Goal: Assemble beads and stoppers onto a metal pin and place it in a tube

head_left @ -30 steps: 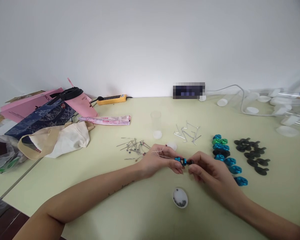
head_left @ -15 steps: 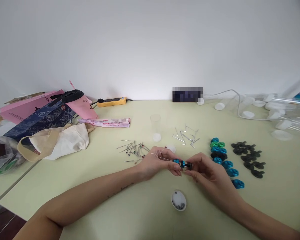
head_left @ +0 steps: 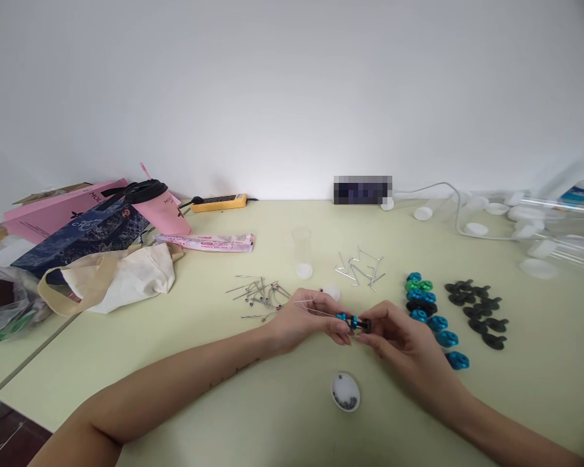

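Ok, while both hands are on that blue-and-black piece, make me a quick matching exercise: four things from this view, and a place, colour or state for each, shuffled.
Column one
1. Blue-and-black piece
2. White dish
3. Power strip
4. Loose black pieces

Column two
A. Yellow, near the wall
B. Lying to the right of the row of mostly blue pieces
C. Held between the left hand and right hand
D. Holding small dark bits

Pairs: 1-C, 2-D, 3-A, 4-B
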Available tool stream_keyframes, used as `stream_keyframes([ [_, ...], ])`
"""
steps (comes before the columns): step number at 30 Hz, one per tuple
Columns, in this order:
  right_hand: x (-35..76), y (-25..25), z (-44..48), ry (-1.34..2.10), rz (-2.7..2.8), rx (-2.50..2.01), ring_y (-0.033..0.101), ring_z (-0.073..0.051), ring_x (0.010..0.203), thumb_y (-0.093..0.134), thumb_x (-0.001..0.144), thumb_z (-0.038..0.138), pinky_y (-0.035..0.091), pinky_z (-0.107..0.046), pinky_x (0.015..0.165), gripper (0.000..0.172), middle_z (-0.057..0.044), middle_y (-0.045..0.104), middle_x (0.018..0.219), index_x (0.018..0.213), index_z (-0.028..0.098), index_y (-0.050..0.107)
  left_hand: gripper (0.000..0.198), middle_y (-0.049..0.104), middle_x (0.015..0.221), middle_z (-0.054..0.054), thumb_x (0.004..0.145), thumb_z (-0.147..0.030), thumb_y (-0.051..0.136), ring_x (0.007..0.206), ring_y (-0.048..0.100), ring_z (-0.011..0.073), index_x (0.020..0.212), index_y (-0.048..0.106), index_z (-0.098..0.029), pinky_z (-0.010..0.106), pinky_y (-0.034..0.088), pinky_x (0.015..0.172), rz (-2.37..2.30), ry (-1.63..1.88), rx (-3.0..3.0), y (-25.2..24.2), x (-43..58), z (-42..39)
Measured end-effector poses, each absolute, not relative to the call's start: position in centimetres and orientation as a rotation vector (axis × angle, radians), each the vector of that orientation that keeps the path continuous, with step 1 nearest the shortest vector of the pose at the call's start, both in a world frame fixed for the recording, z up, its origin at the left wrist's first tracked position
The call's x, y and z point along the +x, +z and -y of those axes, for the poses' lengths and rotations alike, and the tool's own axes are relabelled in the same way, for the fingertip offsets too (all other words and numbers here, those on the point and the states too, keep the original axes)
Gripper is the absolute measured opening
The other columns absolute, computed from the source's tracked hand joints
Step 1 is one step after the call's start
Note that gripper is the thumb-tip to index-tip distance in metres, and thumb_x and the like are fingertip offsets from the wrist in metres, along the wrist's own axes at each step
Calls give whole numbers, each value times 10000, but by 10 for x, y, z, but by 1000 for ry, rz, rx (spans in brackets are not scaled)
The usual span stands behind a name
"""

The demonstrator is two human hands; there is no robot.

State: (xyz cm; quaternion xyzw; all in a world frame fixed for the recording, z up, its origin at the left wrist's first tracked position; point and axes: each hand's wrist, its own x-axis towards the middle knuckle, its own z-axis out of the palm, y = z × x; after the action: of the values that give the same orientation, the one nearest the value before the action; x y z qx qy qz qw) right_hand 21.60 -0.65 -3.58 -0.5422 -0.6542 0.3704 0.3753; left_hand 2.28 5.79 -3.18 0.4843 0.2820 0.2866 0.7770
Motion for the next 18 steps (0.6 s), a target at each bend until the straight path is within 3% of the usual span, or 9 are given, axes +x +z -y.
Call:
stream_keyframes([
  [4,217,-38,8,924,1670,-1365,500,-148,629,587,865,310,408,-254,570,78,24,520,684,874,233,582,328,694,684,71,583,-286,850,579,653,155,793,708,-79,277,538,580,-584,621,1068,-34,23,-59],
  [12,216,-31,6,1001,1726,-1423,418,-133,553,499,907,430,308,-248,497,278,36,460,576,758,204,561,236,684,653,54,639,-212,820,490,601,111,797,706,-80,232,496,492,-555,612,1071,-36,21,-60],
  [18,219,-31,7,1054,1740,-1376,479,-142,589,352,973,464,345,-266,565,370,18,513,621,800,201,547,221,674,648,45,663,-209,809,543,619,113,812,703,-86,216,480,516,-552,689,1031,-36,21,-61],
])
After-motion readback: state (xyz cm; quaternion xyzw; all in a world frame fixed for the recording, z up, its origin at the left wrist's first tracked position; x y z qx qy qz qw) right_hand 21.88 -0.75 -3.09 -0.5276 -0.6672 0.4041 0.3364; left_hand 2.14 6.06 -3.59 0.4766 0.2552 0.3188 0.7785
